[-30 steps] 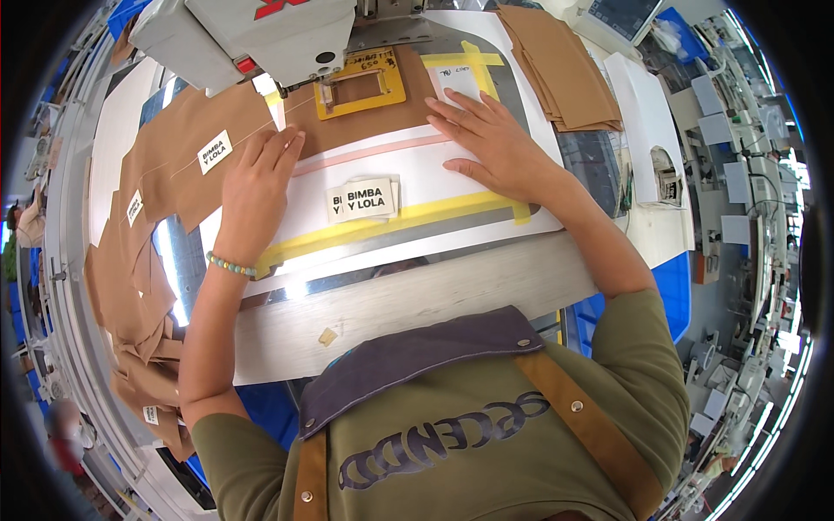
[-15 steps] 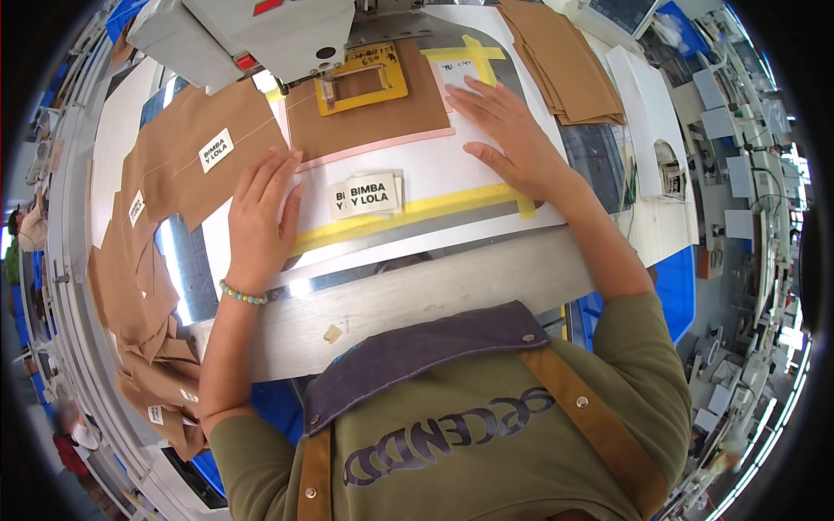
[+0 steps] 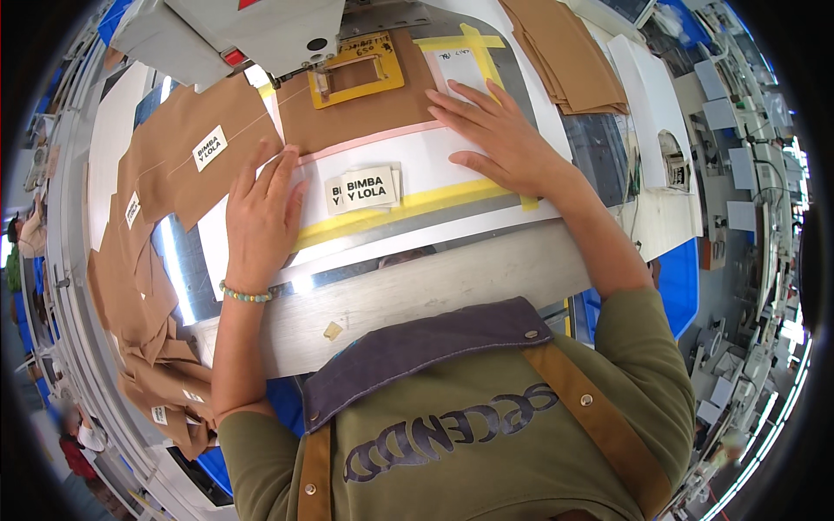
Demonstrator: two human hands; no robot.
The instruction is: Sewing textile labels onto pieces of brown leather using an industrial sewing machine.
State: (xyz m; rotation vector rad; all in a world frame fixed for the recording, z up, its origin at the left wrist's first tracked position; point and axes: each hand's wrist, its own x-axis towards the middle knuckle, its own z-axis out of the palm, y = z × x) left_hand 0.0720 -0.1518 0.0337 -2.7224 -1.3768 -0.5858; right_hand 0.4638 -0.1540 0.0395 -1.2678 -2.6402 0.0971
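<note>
A brown flat panel (image 3: 365,119) lies on a white taped-down sheet under the sewing machine head. A pink strip (image 3: 372,139) runs along its near edge. On the panel sits a yellow frame (image 3: 395,76) with a rectangular opening. My left hand (image 3: 263,221) rests open, fingertips at the panel's near left corner. My right hand (image 3: 502,143) lies open at the panel's right edge, its fingers spread over that edge and a pink-edged white piece. Between my hands is a small pile of white printed labels (image 3: 367,188), touched by neither hand.
The white sewing machine head (image 3: 234,35) hangs over the far left. Brown pieces bearing white labels (image 3: 178,161) trail down the left side. A stack of brown panels (image 3: 565,61) lies at the far right, beside a white box (image 3: 647,113). A blue bin (image 3: 679,286) stands lower right.
My right hand has shifted slightly left, its fingertips now nearer the panel's right edge. My left hand stays at the near left corner. The whole view has moved a little.
</note>
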